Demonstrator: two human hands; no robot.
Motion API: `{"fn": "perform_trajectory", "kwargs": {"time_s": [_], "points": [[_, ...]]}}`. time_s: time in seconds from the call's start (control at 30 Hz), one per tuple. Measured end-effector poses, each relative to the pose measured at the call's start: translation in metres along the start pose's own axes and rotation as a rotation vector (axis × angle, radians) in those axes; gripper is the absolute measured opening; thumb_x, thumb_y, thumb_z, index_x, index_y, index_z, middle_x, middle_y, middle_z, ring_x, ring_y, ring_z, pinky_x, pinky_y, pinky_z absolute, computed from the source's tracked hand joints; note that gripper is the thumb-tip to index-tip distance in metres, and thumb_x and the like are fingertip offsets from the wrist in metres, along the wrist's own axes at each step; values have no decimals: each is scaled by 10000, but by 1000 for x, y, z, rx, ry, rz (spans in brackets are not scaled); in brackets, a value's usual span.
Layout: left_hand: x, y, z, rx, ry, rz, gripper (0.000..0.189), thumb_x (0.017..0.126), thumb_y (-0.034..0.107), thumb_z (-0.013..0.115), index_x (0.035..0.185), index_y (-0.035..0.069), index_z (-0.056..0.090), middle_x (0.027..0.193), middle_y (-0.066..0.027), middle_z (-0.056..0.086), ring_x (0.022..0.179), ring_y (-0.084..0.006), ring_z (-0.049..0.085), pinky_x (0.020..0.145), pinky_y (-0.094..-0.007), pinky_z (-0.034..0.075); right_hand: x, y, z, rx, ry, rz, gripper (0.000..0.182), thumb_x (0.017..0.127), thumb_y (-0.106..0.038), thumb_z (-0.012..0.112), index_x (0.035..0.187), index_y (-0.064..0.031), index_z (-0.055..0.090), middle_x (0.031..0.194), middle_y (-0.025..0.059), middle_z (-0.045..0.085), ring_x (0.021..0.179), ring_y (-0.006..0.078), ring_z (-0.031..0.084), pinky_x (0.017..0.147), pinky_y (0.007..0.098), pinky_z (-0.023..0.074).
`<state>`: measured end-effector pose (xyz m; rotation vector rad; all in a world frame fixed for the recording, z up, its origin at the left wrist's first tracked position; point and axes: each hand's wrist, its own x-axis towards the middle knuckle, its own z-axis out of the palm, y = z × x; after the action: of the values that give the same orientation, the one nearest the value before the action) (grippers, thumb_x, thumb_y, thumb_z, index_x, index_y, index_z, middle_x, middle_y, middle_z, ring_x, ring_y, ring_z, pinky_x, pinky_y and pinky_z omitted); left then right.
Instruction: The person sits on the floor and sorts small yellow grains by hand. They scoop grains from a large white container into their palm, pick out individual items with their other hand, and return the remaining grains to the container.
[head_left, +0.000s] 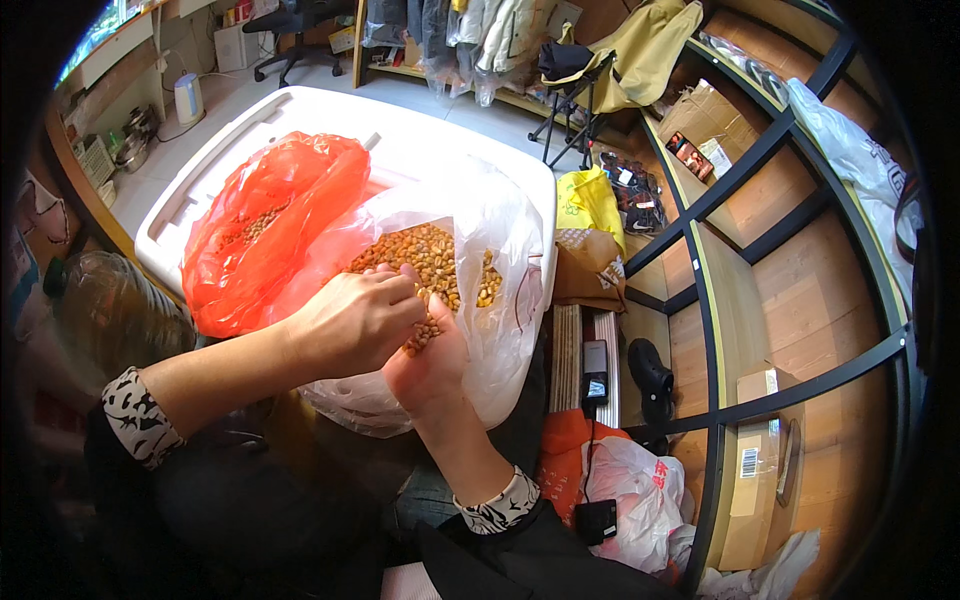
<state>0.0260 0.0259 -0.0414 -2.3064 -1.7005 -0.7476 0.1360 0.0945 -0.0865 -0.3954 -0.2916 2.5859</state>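
My left hand (379, 311) reaches in from the left with its fingers curled over my right hand (435, 367). My right hand is turned palm up around a cluster of corn kernels (422, 335); whether they sit on a cob or lie loose, I cannot tell. The left fingertips are hidden, so what they pinch does not show. Just beyond both hands lies a heap of yellow-orange corn kernels (424, 251) in a clear plastic bag (499, 360). To the left, a red plastic bag (300, 180) holds small brownish kernels or beans (262, 223).
Both bags rest on a white plastic lid (315, 105). A large plastic bottle (112, 307) stands at left. On the right are a black-framed shelf (712, 330), a yellow bag (589, 206) and a black clog (651, 379). A folding chair (637, 60) stands behind.
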Motion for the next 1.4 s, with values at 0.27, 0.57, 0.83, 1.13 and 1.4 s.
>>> {"fn": "perform_trajectory", "kwargs": {"time_s": [0.27, 0.57, 0.83, 1.13, 1.4], "points": [[3, 5, 7, -84, -17, -14, 94, 772, 62, 672, 823, 57, 593, 770, -75, 582, 719, -261, 624, 625, -376, 528, 2, 5, 0, -6, -45, -37, 426, 1043, -199, 269, 1391, 11, 399, 1328, 165, 536, 1275, 299, 503, 1133, 417, 362], [-1, 4, 5, -89, -11, -109, 132, 783, 83, 698, 826, 54, 577, 770, -85, 595, 741, -278, 638, 607, -397, 518, 6, 7, -5, -19, -62, -20, 416, 1047, -203, 279, 1383, 0, 418, 1328, 150, 537, 1273, 262, 505, 1128, 411, 360], [8, 0, -13, -31, 66, -141, 118, 838, 147, 659, 806, 67, 578, 824, -86, 581, 717, -267, 613, 578, -387, 510, -1, 1, 3, 107, 132, 10, 416, 1047, -229, 294, 1352, -14, 477, 1334, 151, 552, 1299, 243, 498, 1125, 436, 370], [-24, -61, -80, 758, 280, -516, 148, 865, 11, 623, 1011, 36, 623, 969, -123, 621, 847, -318, 654, 695, -421, 541, -1, 5, 3, 212, 65, -1, 421, 1051, -235, 262, 1303, 16, 486, 1279, 220, 572, 1227, 374, 544, 1102, 504, 420], [2, -5, -30, -144, 62, -83, 150, 801, 100, 686, 945, 60, 693, 873, -92, 613, 706, -285, 638, 589, -396, 539, 0, 6, 13, 36, 128, -21, 464, 1050, -263, 246, 1382, -15, 455, 1336, 206, 548, 1304, 314, 486, 1128, 456, 362]]}}
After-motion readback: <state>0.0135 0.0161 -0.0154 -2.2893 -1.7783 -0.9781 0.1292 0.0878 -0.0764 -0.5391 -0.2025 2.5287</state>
